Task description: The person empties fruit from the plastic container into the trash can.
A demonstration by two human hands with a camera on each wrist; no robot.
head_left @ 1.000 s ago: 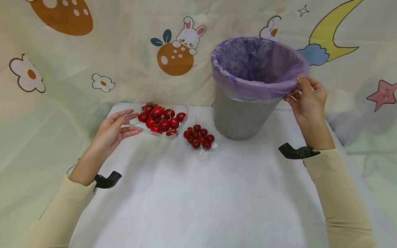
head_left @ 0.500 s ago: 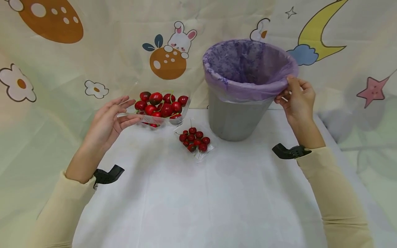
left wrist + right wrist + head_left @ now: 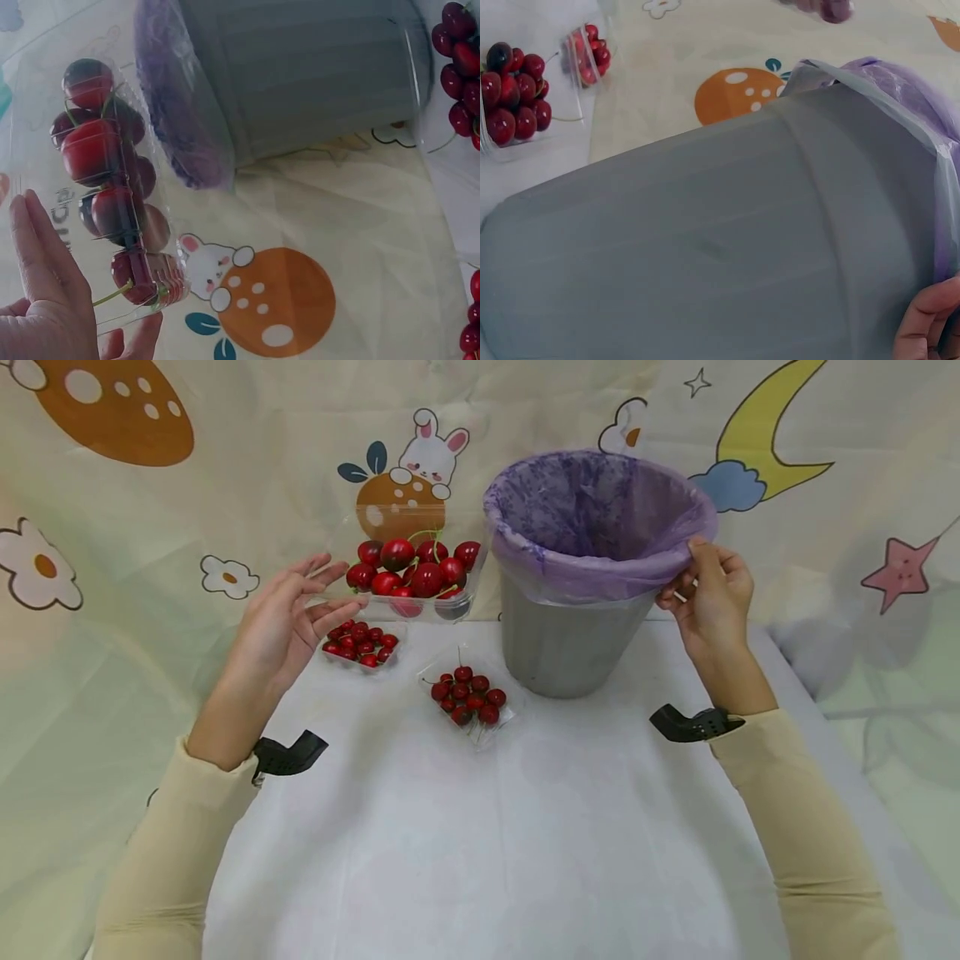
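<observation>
My left hand grips one end of a clear plastic box of cherries, raised off the table beside the bin. In the left wrist view, fingers lie along both sides of the box, which holds several large red cherries. My right hand pinches the rolled edge of a purple bin liner at the right of the rim. The liner is folded over the top of a grey waste bin, which stands upright. Part of the right hand is cut off in the right wrist view.
Two smaller clear boxes of cherries stay on the white table: one at the back left, the other box left of the bin's base. A printed cloth backdrop rises behind.
My left hand has lifted the box of cherries up and rightward, uncovering a smaller box of cherries beneath. My right hand keeps its place on the bin liner.
</observation>
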